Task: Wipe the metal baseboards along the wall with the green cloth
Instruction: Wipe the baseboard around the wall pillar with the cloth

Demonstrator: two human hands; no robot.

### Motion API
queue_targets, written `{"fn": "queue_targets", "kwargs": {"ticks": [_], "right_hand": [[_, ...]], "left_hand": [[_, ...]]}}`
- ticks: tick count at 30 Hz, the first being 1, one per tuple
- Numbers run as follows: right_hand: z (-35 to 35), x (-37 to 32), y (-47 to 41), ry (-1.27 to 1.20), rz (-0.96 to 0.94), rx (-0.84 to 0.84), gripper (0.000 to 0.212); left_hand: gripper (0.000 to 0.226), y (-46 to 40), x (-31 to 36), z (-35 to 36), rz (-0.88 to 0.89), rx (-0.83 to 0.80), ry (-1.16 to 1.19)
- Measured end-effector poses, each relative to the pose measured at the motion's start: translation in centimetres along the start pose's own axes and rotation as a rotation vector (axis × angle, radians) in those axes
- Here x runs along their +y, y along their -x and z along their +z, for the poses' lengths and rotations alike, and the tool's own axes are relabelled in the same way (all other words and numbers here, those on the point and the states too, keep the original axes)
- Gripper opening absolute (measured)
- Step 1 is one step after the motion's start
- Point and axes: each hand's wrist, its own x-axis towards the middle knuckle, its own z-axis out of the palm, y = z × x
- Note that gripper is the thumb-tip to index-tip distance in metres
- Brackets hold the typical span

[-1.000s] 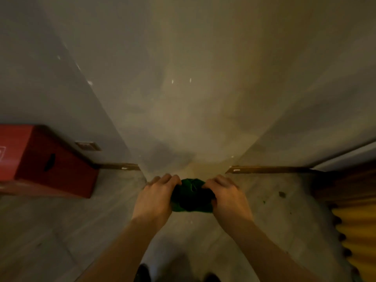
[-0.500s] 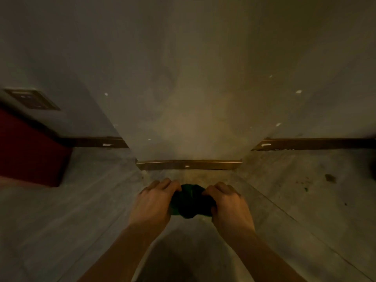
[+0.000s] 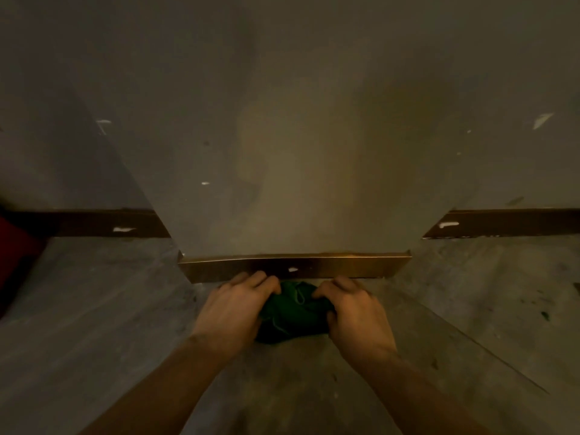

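- The cloth is bunched into a wad and held between both hands, just in front of the front baseboard of the projecting wall.
- The left hand is curled over the cloth's left side, fingers clenched on the fabric; the right hand is clenched on its right side in the same way.
- The knuckles are seen at the baseboard's lower edge; whether the cloth touches the metal cannot be told, since its top is close under the strip.
- The wiping of this front strip is judged to be at its start or not yet begun: a pale fleck is seen near its middle.
- Two further strips are seen set back, the left baseboard and the right baseboard, each with a pale smear, well apart from the hands; these are judged to be left to do.
- The floor is marked with dark specks at the right, which are no part of the task.
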Motion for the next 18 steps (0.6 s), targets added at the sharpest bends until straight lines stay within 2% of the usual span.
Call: {"fn": "queue_targets", "kwargs": {"ticks": [4,10,13,16,18], "right_hand": [[2.9,1.1,-0.5,-0.065,0.043,0.092,0.042],[6.3,1.8,-0.8,-0.354,0.195,0.237,0.046],[6.8,1.1,-1.1,-0.493,0.296,0.284,0.044],[7.0,0.2,-1.0,-0.64,0.371,0.219,0.044],[7.0,-0.6,-0.6,-0.758,0.338,0.113,0.05]], "left_hand": [[0.044,-0.7,-0.8,2.2,0.019,0.04,0.009],[0.05,-0.8,-1.4,4.1,0.014,0.107,0.073],[0.045,-0.5,-1.0,4.7,-0.003,0.15,0.176],[0.043,-0.1,-0.3,5.4,-0.02,0.169,0.297],[0.043,0.0,0.1,5.7,-0.056,0.194,0.351]]}}
